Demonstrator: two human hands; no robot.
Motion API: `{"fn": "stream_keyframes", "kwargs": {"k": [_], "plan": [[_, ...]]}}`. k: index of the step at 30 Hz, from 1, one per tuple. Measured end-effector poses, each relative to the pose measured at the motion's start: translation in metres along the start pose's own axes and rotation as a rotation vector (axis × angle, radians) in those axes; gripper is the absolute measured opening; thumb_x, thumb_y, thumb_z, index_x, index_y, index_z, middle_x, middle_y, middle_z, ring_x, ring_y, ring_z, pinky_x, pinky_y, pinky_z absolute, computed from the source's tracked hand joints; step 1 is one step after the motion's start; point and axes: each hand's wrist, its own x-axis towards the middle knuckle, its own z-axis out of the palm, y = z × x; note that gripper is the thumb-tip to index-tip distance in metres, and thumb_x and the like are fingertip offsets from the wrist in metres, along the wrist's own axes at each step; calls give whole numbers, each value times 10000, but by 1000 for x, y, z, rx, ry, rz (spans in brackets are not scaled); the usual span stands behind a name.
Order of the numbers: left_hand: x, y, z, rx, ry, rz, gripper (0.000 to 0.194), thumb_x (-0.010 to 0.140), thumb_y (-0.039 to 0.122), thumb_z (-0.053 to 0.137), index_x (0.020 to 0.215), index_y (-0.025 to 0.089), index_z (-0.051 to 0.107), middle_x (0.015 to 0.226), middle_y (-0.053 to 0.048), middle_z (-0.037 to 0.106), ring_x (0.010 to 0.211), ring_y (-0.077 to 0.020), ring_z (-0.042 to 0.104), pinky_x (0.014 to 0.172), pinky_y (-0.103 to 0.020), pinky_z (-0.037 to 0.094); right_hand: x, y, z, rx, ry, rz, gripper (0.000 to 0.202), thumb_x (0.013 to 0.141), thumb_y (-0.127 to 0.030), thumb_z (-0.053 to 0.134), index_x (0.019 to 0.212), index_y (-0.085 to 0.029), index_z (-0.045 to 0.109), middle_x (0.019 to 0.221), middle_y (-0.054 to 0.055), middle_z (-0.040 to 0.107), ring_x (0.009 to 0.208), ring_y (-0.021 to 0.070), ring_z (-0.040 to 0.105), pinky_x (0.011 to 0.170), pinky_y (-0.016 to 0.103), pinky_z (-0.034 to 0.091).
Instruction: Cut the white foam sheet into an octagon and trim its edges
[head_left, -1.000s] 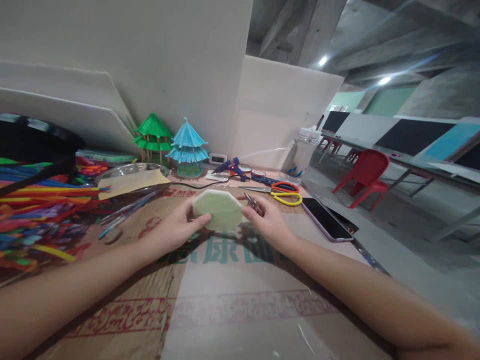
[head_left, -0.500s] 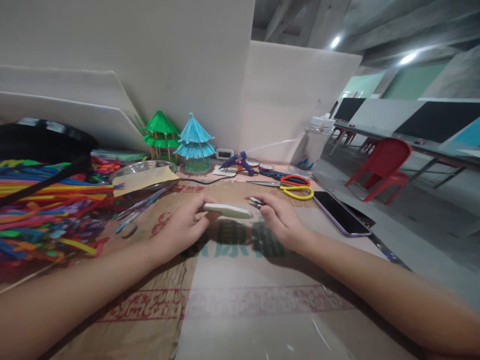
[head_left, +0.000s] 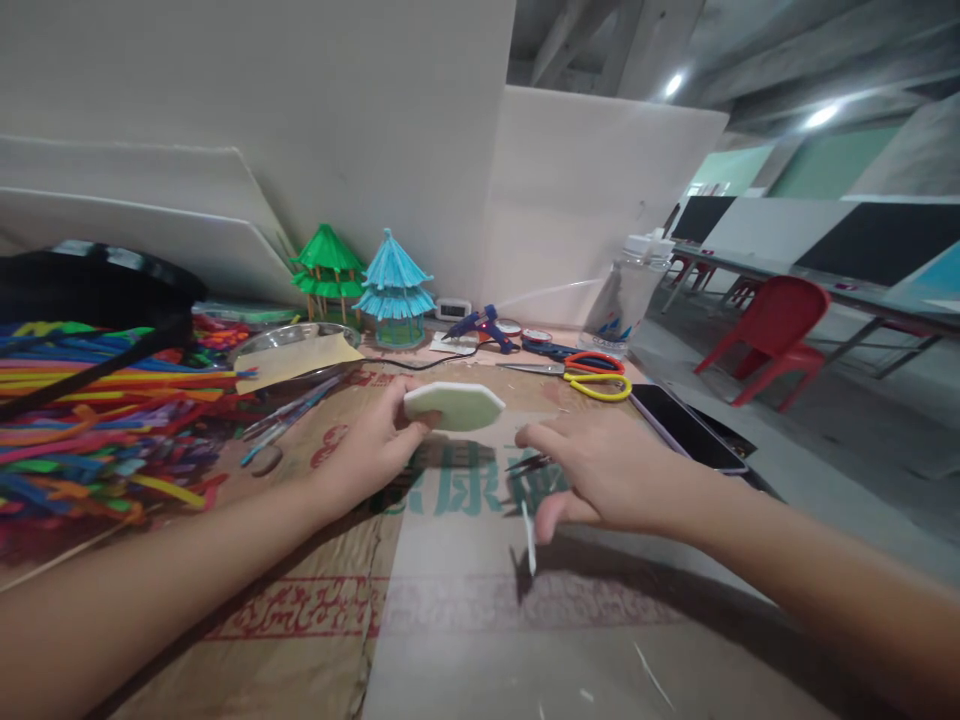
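Note:
My left hand point(head_left: 386, 440) pinches an octagonal piece of foam board point(head_left: 454, 408) by its left edge, thumb below and fingers behind. Its pale green face is turned towards me and its white rim shows on top. My right hand point(head_left: 600, 470) is to the right of it, thumb and forefinger spread apart. A thin dark pointed tool point(head_left: 527, 463) sticks out from under its fingers; its kind is hidden by the hand. Just beside the thumb tip, a narrow white strip point(head_left: 530, 540) appears upright above the cardboard-covered table point(head_left: 300, 560).
Behind stand a green paper pavilion point(head_left: 326, 262), a blue one point(head_left: 394, 290), a glue gun point(head_left: 480, 328) and a clear bottle point(head_left: 622, 295). Yellow-and-orange-handled scissors point(head_left: 596, 380) and a phone point(head_left: 686, 428) lie at right. Colourful pipe cleaners point(head_left: 97, 420) are heaped at left.
The foam octagon has tilted to show more of its green face. My right hand has moved right and down, its thumb and forefinger have spread, and the white strip has come away from them.

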Motion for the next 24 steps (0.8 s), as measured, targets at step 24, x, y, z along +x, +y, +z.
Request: {"fn": "stream_keyframes", "kwargs": {"k": [24], "plan": [[-4,13,-5,145,-208,95,149,924,305,563,986,217,667,961,-17,720,905,-200,657,826,-298,500,18,7,45,246,314,34,374,1002,-436,410,1142,-134,581,975,111,603,829,211,562,724,346,466]]}}
